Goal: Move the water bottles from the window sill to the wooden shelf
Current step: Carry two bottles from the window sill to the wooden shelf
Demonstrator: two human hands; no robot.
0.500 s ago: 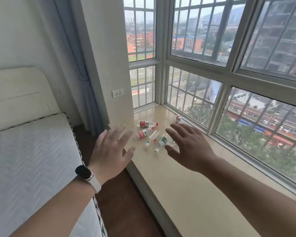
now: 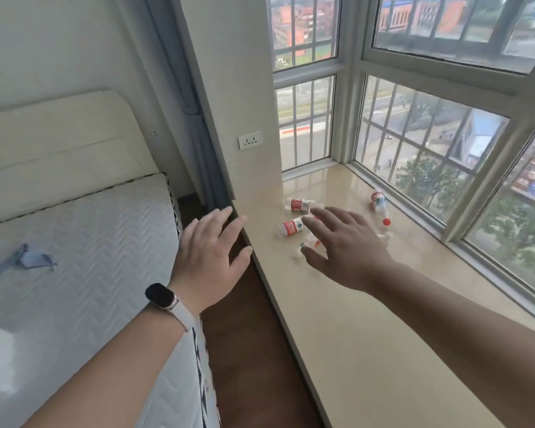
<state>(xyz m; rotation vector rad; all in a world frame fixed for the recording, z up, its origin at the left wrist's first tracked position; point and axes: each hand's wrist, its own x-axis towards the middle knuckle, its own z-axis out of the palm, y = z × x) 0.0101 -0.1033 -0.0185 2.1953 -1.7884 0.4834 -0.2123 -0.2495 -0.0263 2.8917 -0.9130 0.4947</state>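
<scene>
Several small clear water bottles lie on their sides on the beige window sill (image 2: 352,319). Two red-labelled bottles (image 2: 291,227) (image 2: 297,204) lie at the left of the group. A green-labelled one with a red cap (image 2: 379,201) lies near the window frame. My right hand (image 2: 342,247) hovers over the group with fingers spread, hiding at least one bottle beneath it. My left hand (image 2: 212,254), with a watch on the wrist, is open beside the sill's left edge, above the floor. No wooden shelf is in view.
A bed with a white quilted mattress (image 2: 74,273) and cream headboard stands at the left, with a blue cloth (image 2: 25,261) on it. A strip of dark wooden floor (image 2: 244,350) runs between bed and sill. Barred windows (image 2: 430,156) line the sill's far side; a wall socket (image 2: 250,139) sits above it.
The view has tilted down and drawn closer to the sill. My right hand has moved forward over the bottles. My left hand has stayed open near the sill's edge.
</scene>
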